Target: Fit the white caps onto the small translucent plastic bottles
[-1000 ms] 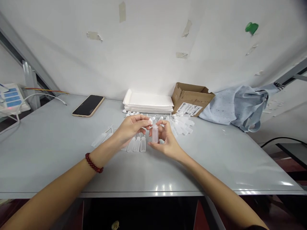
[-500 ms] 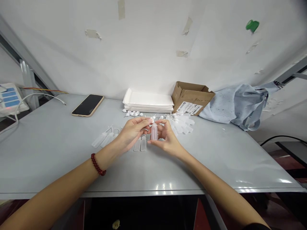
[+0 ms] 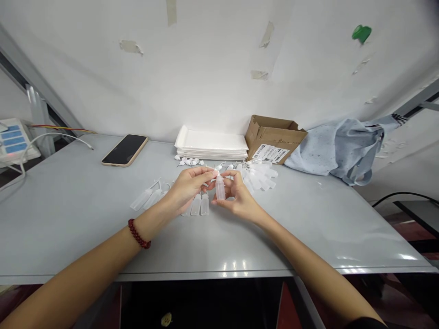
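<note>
A small translucent squeeze bottle (image 3: 220, 189) stands roughly upright between my hands, above the grey table. My right hand (image 3: 237, 194) is closed around its body, fingers behind and thumb near its base. At the top of the bottle, my left hand (image 3: 192, 185) pinches the white cap (image 3: 217, 171); fingers partly cover it. Under and beside my left hand lie several similar bottles (image 3: 205, 205), with more bottles (image 3: 144, 198) further left. Past my right hand is a heap of clear bottles (image 3: 260, 176). Small white caps (image 3: 190, 161) lie in a group behind my left hand.
At the back, a stack of white padded envelopes (image 3: 211, 145) stands beside an open cardboard box (image 3: 274, 137). A light blue cloth bag (image 3: 336, 148) rests at the right. A phone (image 3: 125, 150) and white cable (image 3: 68, 133) lie at the left on the grey table (image 3: 240, 251).
The view has shifted slightly. My hands keep nearly the same hold on the bottle and its cap, with only a slight shift of the fingers.
</note>
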The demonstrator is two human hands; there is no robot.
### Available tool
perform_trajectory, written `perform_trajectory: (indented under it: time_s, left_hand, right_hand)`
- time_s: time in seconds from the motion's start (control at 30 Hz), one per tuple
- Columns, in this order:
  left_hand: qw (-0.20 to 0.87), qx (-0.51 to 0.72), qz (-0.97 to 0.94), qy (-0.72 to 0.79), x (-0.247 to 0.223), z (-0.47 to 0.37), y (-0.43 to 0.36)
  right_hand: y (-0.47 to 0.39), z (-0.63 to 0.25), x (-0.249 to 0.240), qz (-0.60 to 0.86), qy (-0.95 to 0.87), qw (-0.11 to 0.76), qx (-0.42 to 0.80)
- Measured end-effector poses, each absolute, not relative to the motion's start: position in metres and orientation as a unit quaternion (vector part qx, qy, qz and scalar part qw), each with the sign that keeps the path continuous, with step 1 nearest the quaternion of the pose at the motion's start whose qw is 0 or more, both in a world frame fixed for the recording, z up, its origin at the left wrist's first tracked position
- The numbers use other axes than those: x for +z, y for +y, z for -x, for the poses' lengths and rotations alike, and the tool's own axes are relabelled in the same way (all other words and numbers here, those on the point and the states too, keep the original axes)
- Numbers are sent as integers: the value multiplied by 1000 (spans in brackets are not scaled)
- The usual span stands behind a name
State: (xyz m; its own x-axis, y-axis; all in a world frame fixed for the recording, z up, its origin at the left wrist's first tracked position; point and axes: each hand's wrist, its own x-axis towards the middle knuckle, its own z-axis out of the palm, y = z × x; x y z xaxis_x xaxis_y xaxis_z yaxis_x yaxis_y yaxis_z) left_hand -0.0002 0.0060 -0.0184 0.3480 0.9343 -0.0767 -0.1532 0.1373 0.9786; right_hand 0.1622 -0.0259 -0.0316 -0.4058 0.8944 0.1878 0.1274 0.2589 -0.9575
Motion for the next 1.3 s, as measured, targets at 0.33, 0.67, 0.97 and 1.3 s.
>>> perform_trajectory:
  time_s: [0.33, 0.67, 0.97, 1.3]
  left_hand:
    - [604, 416, -553, 396, -14, 3, 6]
    - [514, 351, -643, 447, -2, 11, 10]
    - [526, 339, -641, 444, -8, 13, 14]
    - [554, 389, -592, 437, -11, 10, 12]
  right_hand:
    - [-24, -163, -37, 398, -698, 414, 428]
    - [-22, -166, -49, 437, -767, 367, 292]
    - [-23, -168, -54, 467, -796, 312, 225]
    - [-28, -164, -50, 491, -817, 302, 26]
